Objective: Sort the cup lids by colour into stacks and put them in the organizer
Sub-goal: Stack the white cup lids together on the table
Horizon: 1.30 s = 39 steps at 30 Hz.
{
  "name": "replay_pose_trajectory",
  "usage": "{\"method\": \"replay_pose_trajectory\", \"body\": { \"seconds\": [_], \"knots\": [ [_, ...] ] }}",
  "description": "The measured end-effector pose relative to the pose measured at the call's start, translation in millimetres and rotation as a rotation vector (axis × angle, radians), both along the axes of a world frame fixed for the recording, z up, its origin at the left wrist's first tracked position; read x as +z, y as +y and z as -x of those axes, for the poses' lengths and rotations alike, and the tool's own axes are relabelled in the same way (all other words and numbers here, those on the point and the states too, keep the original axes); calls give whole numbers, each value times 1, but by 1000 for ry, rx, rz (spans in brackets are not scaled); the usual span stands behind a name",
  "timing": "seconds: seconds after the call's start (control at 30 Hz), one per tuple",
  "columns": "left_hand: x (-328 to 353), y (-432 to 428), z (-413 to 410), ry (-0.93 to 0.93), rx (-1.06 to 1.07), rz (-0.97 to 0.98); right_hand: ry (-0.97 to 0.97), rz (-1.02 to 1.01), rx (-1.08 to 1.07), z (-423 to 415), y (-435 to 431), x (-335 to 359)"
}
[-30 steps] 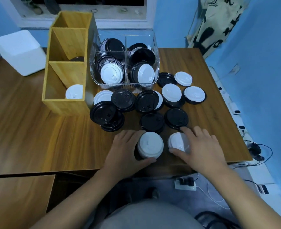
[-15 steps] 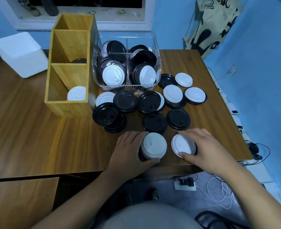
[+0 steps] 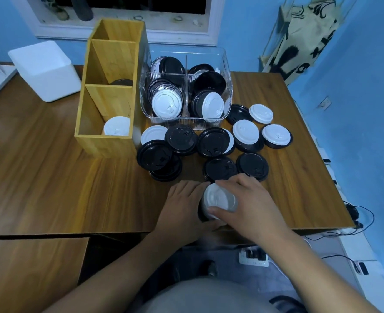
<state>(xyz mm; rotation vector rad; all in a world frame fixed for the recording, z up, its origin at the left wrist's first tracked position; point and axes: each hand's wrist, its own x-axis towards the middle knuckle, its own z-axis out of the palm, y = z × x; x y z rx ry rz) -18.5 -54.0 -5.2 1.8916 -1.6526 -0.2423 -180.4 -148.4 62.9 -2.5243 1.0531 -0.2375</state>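
Right grip [image 3: 252,206] now over stack [image 3: 219,198] (white-topped)

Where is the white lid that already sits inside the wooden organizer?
Head view, left of centre: the white lid lies in the nearest compartment of the wooden organizer, left of the clear bin.

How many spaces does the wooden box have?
3, in a row in the wooden organizer. The nearest compartment holds a white lid, the middle compartment a black lid; the bottom of the farthest compartment is hidden.
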Motion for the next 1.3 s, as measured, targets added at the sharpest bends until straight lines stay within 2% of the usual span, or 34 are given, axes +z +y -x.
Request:
{"method": "replay_pose_trajectory", "body": {
  "seconds": [0.23, 0.5, 0.57, 0.7, 0.8, 0.87, 0.97, 1.1, 1.3],
  "knots": [
    [-6, -1, -1, 1, 0, 12, 24, -39, 4, -5, 0, 1],
    [-1, 1, -1, -2, -28, 6, 177, 4, 38, -12, -5, 5],
    [-1, 2, -1, 4, -24, 3, 104, -17, 44, -6, -6, 0],
    [1, 2, 0, -2, 5, -20, -249, -106, -81, 21, -22, -12],
    [3, 3, -2, 26, 22, -11, -276, -3, -164, 36, -47, -18],
    [6, 8, -5, 24, 32, 11, -196, 38, -124, 37, -59, -19],
    [12, 22, -20, -40, 63, 18, -114, 105, 63, 24, -64, -21],
    [21, 57, -61, -66, 156, -47, 45, 195, 204, 4, -54, -26],
    [29, 96, -121, -30, 312, -125, -50, 140, 310, 4, -43, -36]
  ]
}}
